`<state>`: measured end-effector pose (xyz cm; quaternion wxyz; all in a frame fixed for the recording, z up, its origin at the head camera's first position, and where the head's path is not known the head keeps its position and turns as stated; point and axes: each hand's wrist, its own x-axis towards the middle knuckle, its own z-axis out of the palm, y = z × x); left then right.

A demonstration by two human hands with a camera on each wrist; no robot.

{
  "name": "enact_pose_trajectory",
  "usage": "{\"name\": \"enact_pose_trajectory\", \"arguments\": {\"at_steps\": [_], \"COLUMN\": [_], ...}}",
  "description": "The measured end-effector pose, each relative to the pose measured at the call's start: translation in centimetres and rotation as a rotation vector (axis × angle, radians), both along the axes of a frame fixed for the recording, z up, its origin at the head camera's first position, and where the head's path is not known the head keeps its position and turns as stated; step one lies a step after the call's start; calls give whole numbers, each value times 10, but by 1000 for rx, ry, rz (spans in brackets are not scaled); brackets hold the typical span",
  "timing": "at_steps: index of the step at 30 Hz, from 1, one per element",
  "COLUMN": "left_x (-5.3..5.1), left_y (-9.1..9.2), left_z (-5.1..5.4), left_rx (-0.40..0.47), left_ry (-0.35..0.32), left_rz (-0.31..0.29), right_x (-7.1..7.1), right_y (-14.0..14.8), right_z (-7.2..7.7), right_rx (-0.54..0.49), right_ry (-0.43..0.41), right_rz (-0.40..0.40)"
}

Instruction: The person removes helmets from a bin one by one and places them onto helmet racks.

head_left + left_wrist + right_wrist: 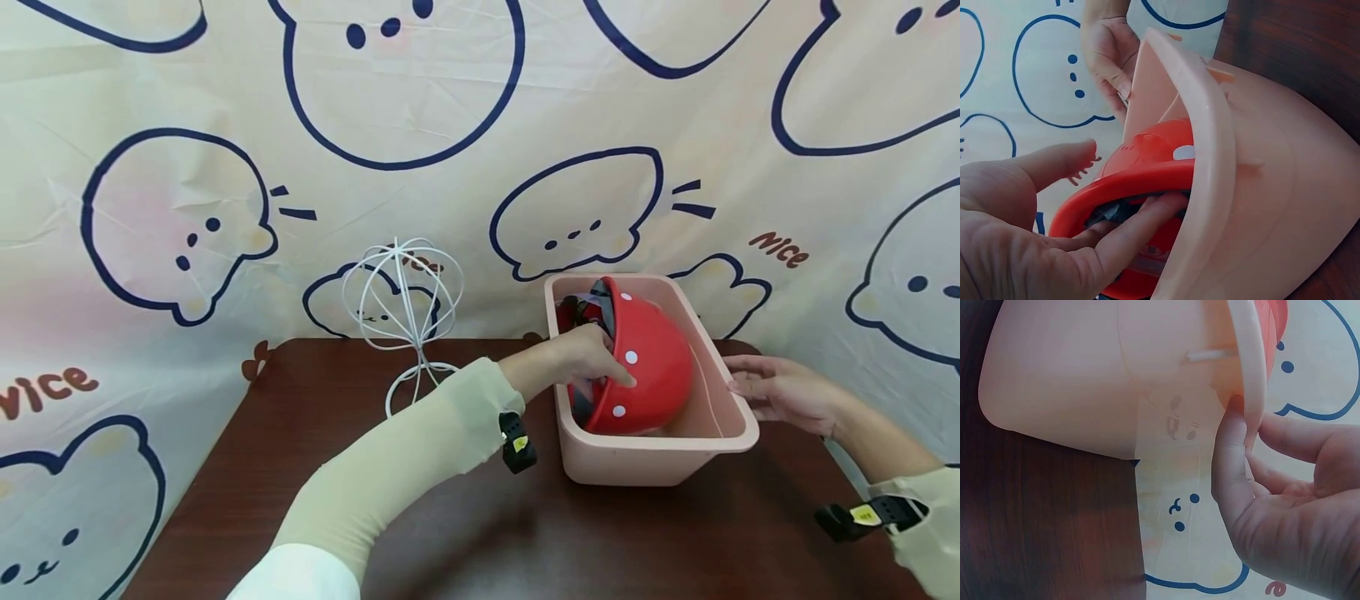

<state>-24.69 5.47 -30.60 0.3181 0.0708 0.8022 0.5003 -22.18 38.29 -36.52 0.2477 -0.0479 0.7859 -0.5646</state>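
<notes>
- The red helmet point(656, 367) lies on its side in the pink bin point(622, 467), opening toward the bin's left wall, which probably lets a hand reach inside it
- The left hand point(588, 358) has its grip around the helmet's edge, fingers point(1135, 231) inside the opening and thumb point(1060, 164) on the outer side; how firmly the thumb presses, I cannot tell
- The right hand point(787, 392) has its grip clamped on the bin's right rim, likely to steady it
- The bin stands near the far right corner of the counter point(225, 500), within reach of both arms
- A white wire stand point(418, 344) is at the counter's far edge, left of the bin, its foot partly behind the left sleeve point(420, 450); only the head view shows it
- The left wrist view reveals a dark strap point(1110, 211) inside the helmet and the fingers that the head view hides
- The right wrist view shows a finger against the bin's outer wall, opposite the rim's inner side
</notes>
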Motion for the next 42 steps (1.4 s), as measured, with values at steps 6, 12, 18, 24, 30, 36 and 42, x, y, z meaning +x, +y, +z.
{"name": "enact_pose_trajectory", "arguments": {"at_steps": [6, 12, 18, 24, 30, 36, 42], "left_x": [4, 8, 11, 11, 9, 9, 11], "left_y": [3, 3, 4, -5, -22, -36, -44], "left_z": [-1, -5, -7, -4, 3, 16, 25], "left_rx": [1, 6, -9, 11, 162, 279, 352], "left_ry": [49, 135, 196, 215, 173, 193, 232], "left_rz": [70, 63, 77, 106, 165, 189, 212], "right_x": [-1, 0, 2, 4, 2, 2, 3], "right_y": [0, -1, -2, -2, -2, -2, -2], "right_z": [1, 1, -1, -2, -1, 1, 0], "right_rx": [10, 28, 38, 25, 32, 44, 51], "right_ry": [2, -5, 3, 7, 8, 17, 34], "right_rz": [-5, -27, -26, -15, -15, -16, -10]}}
